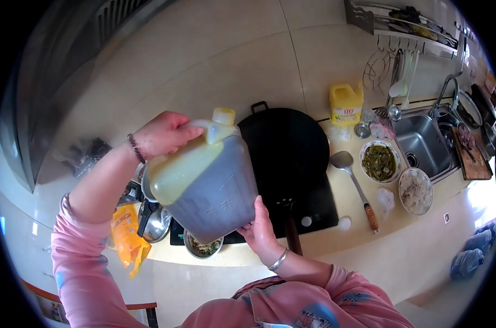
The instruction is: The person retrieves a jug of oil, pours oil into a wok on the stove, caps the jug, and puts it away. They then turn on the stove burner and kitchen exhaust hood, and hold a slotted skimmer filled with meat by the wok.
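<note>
A large translucent plastic jug (212, 191) with yellowish liquid, probably cooking oil, is held up in front of me, tilted. Its uncapped mouth sits at the upper right, near the edge of a black wok (283, 147) on the stove. My left hand (168, 134) is closed around the jug's handle at the top. Against the jug's lower right side, my right hand (263, 232) supports it with thumb and fingers; part of those fingers is hidden behind it. A bowl of food (203, 249) shows just below the jug.
Right of the stove lie a spatula (357, 188), a bowl of greens (379, 161), a bowl of pale food (416, 191) and a yellow jug (346, 104). Beyond them is a sink (423, 139). An orange bag (129, 235) and a metal pot lid (158, 224) sit at left.
</note>
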Tool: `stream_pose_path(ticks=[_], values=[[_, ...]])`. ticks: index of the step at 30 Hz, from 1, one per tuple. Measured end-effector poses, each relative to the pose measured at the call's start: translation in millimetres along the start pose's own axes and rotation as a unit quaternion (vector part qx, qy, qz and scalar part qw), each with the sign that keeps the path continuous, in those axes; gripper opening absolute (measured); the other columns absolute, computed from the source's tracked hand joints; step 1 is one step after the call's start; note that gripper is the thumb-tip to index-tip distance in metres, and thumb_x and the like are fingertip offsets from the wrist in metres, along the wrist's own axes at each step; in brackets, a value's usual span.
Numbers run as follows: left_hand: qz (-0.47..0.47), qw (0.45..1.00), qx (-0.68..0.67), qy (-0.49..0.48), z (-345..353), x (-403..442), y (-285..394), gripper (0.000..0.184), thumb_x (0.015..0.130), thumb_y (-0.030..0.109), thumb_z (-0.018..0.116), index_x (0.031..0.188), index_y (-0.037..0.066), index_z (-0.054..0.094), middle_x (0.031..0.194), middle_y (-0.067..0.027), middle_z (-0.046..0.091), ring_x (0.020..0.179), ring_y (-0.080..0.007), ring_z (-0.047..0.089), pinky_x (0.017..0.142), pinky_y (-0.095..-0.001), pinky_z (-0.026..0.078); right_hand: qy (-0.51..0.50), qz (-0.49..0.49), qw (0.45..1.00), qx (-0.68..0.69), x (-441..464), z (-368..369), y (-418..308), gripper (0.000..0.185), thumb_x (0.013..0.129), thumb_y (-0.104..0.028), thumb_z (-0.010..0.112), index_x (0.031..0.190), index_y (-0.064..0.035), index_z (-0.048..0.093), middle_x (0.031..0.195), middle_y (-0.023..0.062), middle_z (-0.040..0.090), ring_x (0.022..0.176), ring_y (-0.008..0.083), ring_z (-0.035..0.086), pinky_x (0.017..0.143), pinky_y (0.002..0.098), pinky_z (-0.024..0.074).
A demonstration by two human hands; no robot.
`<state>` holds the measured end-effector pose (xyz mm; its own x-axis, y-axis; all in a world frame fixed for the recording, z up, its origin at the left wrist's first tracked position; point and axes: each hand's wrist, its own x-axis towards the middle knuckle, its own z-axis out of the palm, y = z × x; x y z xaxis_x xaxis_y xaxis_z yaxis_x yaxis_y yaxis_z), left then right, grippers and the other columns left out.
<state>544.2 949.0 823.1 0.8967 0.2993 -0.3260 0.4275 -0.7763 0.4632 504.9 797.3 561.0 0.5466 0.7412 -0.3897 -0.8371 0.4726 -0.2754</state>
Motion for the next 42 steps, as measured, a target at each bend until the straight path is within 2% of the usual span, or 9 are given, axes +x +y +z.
stream_pose_path(ticks=[7,9,11,13,19,22,26,33,42], values=[[-0.052,0.998,0.026,0.002,0.4,-18.5,12.3,0.035,0.085,0.038,0.056,0.086,0.003,0.055,0.058,0.0043,0.044,0.049,-0.0045,0.039,0.043,-0.0214,0.034,-0.049,0.035,0.996,-0.061,-1.0,-4.9,-15.1,0.076,0.084,-0.063,0.036,0.135,-0.0108,0.016,0.138,0.0159,0.026,0.127,0.0299,0.028,0.105,0.0462,0.0209],[-0.063,0.997,0.037,0.003,0.9,-27.7,13.4,0.038,0.084,0.041,0.057,0.088,0.003,0.056,0.061,0.0038,0.043,0.052,-0.0051,0.04,0.045,-0.0216,0.035,-0.077,0.026,0.978,-0.193,12.2,-17.3,-19.5,0.084,0.082,-0.066,0.035,0.138,-0.0097,0.01,0.14,0.0174,0.02,0.129,0.0336,0.022,0.104,0.052,0.0192],[-0.057,0.998,0.04,0.01,2.2,-35.2,15.4,0.042,0.083,0.044,0.057,0.089,0.003,0.056,0.062,0.0028,0.046,0.053,-0.0057,0.041,0.046,-0.0215,0.037,-0.072,-0.001,0.959,-0.273,0.8,-0.6,-40.9,0.087,0.081,-0.07,0.027,0.139,-0.0073,0.011,0.141,0.0182,0.02,0.131,0.034,0.018,0.106,0.0473,0.0159],[-0.061,0.997,0.049,0.018,4.6,-42.0,18.3,0.043,0.083,0.044,0.057,0.09,0.002,0.056,0.064,0.0022,0.048,0.053,-0.0057,0.042,0.047,-0.0213,0.037,-0.094,-0.118,0.872,-0.465,0.3,10.7,-58.5,0.087,0.082,-0.069,0.027,0.136,-0.0011,0.019,0.136,0.0194,0.03,0.129,0.0322,0.024,0.106,0.0397,0.0191],[-0.085,0.995,0.03,0.03,3.1,-59.3,18.2,0.043,0.083,0.043,0.058,0.093,0.002,0.057,0.066,0.0015,0.051,0.054,-0.0051,0.042,0.048,-0.0212,0.037,-0.275,-0.218,0.811,-0.469,15.0,52.8,-86.6,0.099,0.07,-0.071,0.051,0.13,0.0042,0.027,0.127,0.0225,0.038,0.123,0.0311,0.034,0.101,0.0363,0.0283],[-0.094,0.995,0.012,0.034,3.3,-67.6,13.9,0.041,0.083,0.042,0.058,0.094,0.002,0.058,0.066,0.0015,0.052,0.054,-0.0051,0.043,0.049,-0.0215,0.038,-0.352,-0.265,0.764,-0.471,11.0,84.1,-104.3,0.094,0.07,-0.056,0.065,0.131,0.0031,0.025,0.129,0.0217,0.035,0.122,0.0306,0.034,0.101,0.0376,0.0289],[-0.107,0.993,0.019,0.049,8.9,-83.2,10.8,0.038,0.084,0.039,0.059,0.091,0.002,0.059,0.066,0.0012,0.053,0.055,-0.0056,0.046,0.05,-0.0218,0.039,-0.371,-0.34,0.716,-0.484,2.4,111.4,-105.1,0.086,0.074,-0.052,0.063,0.131,0.0,0.027,0.125,0.0191,0.041,0.119,0.0296,0.039,0.099,0.0353,0.032],[-0.093,0.993,-0.044,0.052,26.0,-109.2,-7.7,0.033,0.084,0.034,0.06,0.087,0.001,0.059,0.066,0.0018,0.055,0.057,-0.0049,0.049,0.051,-0.0221,0.041,-0.419,-0.259,0.733,-0.469,-10.0,117.4,-94.1,0.076,0.08,-0.038,0.063,0.134,0.0,0.025,0.125,0.0143,0.043,0.114,0.021,0.044,0.097,0.0313,0.0334],[-0.074,0.992,-0.091,0.05,59.8,-130.2,-12.0,0.034,0.083,0.031,0.061,0.093,-0.002,0.059,0.076,-0.0051,0.062,0.07,-0.0092,0.058,0.064,-0.0261,0.047,-0.482,-0.32,0.703,-0.414,-26.7,124.3,-117.3,0.07,0.075,-0.017,0.07,0.132,-0.0012,0.033,0.137,0.012,0.032,0.129,0.0197,0.027,0.105,0.0337,0.0199]])
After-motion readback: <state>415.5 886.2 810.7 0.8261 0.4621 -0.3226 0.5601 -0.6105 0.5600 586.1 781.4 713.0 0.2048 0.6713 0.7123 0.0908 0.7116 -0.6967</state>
